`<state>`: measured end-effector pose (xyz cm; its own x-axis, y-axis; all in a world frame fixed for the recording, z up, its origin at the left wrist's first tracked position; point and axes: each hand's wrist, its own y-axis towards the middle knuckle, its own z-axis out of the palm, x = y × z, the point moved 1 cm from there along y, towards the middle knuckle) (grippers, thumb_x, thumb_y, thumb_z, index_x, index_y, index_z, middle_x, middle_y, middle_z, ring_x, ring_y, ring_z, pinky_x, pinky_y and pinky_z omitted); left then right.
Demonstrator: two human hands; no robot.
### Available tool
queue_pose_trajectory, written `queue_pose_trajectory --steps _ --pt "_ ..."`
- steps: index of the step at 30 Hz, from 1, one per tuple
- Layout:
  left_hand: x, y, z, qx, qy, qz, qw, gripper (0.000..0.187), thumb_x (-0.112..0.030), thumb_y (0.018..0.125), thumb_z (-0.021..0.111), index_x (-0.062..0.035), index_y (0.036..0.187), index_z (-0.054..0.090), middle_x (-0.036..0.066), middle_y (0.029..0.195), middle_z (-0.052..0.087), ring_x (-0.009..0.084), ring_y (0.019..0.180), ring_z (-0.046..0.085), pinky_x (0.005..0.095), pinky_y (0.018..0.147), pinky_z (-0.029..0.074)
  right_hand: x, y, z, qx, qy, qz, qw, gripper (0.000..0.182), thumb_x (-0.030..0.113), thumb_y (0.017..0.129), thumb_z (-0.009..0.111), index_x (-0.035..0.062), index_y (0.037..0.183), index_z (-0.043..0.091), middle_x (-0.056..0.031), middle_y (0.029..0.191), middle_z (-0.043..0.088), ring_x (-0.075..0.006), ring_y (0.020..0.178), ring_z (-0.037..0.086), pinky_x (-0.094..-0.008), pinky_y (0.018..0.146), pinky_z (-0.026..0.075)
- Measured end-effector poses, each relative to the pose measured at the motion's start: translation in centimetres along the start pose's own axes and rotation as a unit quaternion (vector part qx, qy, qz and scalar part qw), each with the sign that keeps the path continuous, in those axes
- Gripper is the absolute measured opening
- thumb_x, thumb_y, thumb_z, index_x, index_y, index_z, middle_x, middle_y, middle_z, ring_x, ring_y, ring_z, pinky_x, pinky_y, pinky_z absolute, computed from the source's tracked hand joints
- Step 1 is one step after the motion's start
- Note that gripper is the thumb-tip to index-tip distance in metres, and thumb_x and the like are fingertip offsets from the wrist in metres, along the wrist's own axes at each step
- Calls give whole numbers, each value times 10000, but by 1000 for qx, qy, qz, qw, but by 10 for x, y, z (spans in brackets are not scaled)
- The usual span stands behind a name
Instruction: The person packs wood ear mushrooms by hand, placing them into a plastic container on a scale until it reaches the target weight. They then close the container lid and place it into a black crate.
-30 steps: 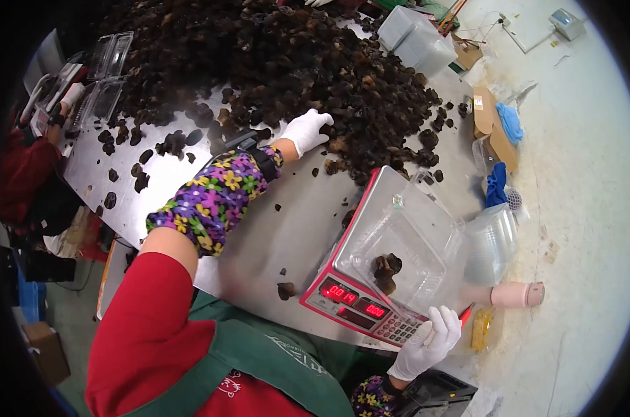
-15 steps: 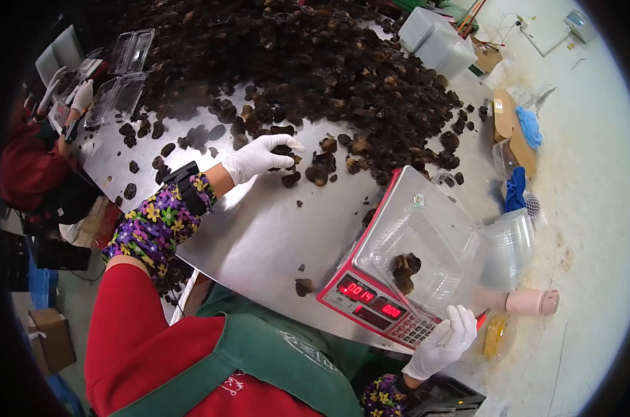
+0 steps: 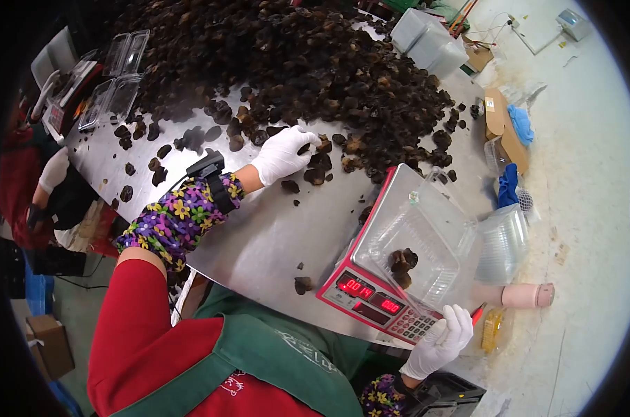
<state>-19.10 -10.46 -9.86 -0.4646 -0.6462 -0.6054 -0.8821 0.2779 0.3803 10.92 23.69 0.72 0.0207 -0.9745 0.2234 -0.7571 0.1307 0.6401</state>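
Note:
My left hand (image 3: 284,154), in a white glove, is at the near edge of a big pile of dark wood ear mushrooms (image 3: 287,62). Its fingers are closed on a mushroom piece, partly hidden by the glove. My right hand (image 3: 440,344), also gloved, is beside the keypad of a red digital scale (image 3: 360,295), fingers together and curled; what they hold, if anything, is hidden. On the scale lies an open clear plastic box (image 3: 433,233) with a few mushroom pieces (image 3: 402,266) inside. The display reads 0014 and 0.00.
Right of the scale are stacked clear boxes (image 3: 504,243), a pink bottle (image 3: 529,295) and a red-tipped object (image 3: 479,314). A cardboard box (image 3: 502,128) sits farther back. At left, a co-worker's gloved hand (image 3: 53,170) shows near another scale (image 3: 71,97).
My left hand has moved right along the pile's edge, and its spread fingers have closed on a piece. My right hand stays by the scale. A co-worker's hand has dropped lower at left.

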Motion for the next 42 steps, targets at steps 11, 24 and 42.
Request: queue_pose_trajectory --steps 11,24,42 --pt "-7 15 7 -3 105 -5 994 91 -189 821 688 -103 793 702 133 915 630 335 897 643 435 776 534 -5 -5 -3 -4 5 12 1000 191 124 982 615 15 1125 679 -136 1175 647 -339 1165 570 -459 1042 426" --pt "-227 -18 20 19 -129 312 941 132 -202 834 717 -129 885 620 81 956 573 289 885 605 407 732 523 11 -3 21 11 69 -10 998 259 50 849 641 86 1099 699 -99 1185 647 -350 1149 563 -531 1088 385" --pt "4 3 29 1 155 -63 986 218 -257 842 767 -74 840 650 109 938 630 293 933 633 425 793 526 -6 2 10 9 42 8 999 214 41 894 623 57 1094 697 -110 1156 648 -352 1131 564 -502 1053 418"
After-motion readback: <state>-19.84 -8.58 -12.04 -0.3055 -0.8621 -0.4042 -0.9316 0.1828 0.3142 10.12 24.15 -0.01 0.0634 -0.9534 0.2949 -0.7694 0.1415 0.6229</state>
